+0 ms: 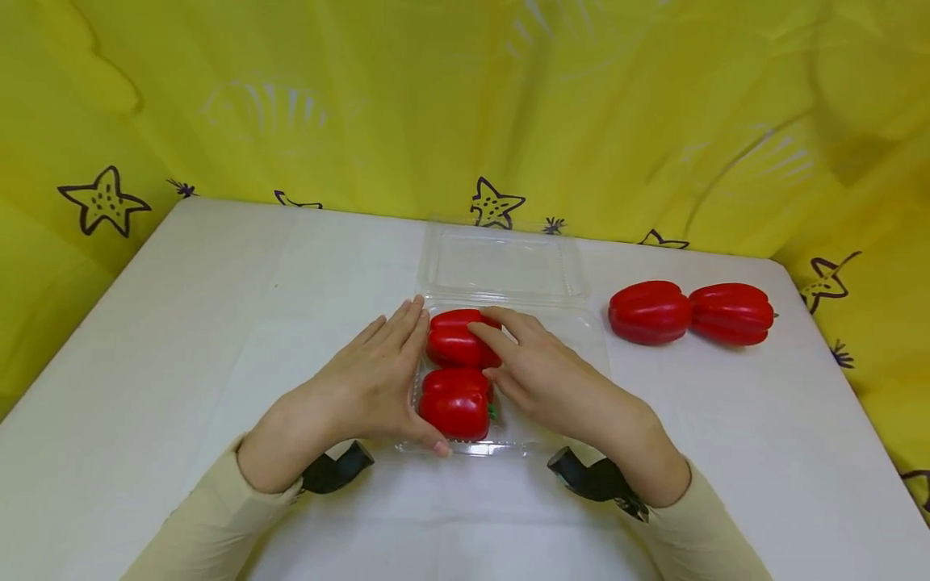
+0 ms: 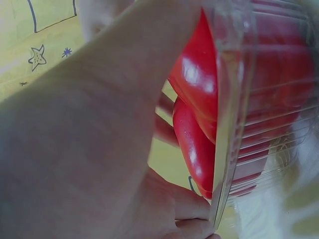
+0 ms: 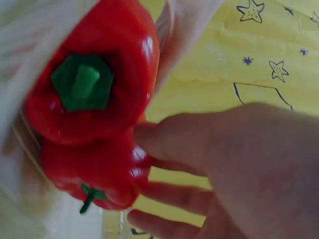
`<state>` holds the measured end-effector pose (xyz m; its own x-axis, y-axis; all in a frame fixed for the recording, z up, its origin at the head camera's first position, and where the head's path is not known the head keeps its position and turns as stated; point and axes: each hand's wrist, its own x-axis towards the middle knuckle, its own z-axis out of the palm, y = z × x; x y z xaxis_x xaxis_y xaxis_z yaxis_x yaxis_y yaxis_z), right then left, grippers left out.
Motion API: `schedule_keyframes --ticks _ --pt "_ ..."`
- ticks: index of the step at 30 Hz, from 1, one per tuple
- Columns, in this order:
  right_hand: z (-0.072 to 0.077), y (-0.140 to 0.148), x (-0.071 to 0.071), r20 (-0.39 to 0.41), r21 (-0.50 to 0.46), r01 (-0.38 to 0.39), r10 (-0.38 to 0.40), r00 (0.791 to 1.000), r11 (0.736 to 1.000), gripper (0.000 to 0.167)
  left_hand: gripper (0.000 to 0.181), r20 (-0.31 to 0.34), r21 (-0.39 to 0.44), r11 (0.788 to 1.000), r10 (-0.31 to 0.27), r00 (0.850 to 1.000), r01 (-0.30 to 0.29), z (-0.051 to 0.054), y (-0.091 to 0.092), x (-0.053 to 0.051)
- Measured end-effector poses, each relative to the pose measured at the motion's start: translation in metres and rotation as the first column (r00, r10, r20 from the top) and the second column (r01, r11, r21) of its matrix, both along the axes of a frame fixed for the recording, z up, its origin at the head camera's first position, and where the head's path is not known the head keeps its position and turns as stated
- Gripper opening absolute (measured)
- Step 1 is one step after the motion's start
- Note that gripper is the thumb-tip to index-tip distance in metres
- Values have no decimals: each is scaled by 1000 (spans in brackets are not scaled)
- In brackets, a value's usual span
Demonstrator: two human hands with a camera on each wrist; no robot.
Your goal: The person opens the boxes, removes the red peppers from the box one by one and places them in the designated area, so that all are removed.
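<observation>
Two red bell peppers lie one behind the other in the left part of a clear plastic container (image 1: 534,420), whose lid is folded open behind it. The near pepper (image 1: 454,407) turns its green stem to the right. My right hand (image 1: 545,367) grips the stem end of the far pepper (image 1: 454,339), thumb on the near side and fingers over its top; the right wrist view shows thumb (image 3: 172,139) and pepper touching. My left hand (image 1: 374,383) lies along the container's left edge, fingers straight, thumb spread towards the front rim. In the left wrist view, its fingers (image 2: 184,209) touch the rim.
Two more red bell peppers, one (image 1: 649,313) touching the other (image 1: 732,314) end to end, lie on the white table (image 1: 726,436) right of the container. The clear lid (image 1: 501,262) extends towards the table's back edge. A yellow patterned cloth (image 1: 407,105) hangs behind.
</observation>
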<state>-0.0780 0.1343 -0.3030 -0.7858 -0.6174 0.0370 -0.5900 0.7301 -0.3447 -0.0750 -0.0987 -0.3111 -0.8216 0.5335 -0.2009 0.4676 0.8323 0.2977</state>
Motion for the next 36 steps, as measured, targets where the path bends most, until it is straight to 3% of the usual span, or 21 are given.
schedule_keyframes --ticks 4,17,23,36 --pt "-5 -4 -2 14 -11 5 -5 1000 1000 55 141 -2 -7 1000 1 1000 -1 0 -1 0" --pt "-15 -12 -5 -64 24 40 -38 997 999 60 141 2 -3 1000 5 1000 -5 1 0 0" --pt "-14 -11 -5 -118 53 20 -14 993 998 59 141 -3 -13 1000 10 1000 -10 0 1 0" --pt "-9 -2 -6 -113 24 38 -35 993 999 59 140 5 -28 1000 3 1000 -3 3 2 0"
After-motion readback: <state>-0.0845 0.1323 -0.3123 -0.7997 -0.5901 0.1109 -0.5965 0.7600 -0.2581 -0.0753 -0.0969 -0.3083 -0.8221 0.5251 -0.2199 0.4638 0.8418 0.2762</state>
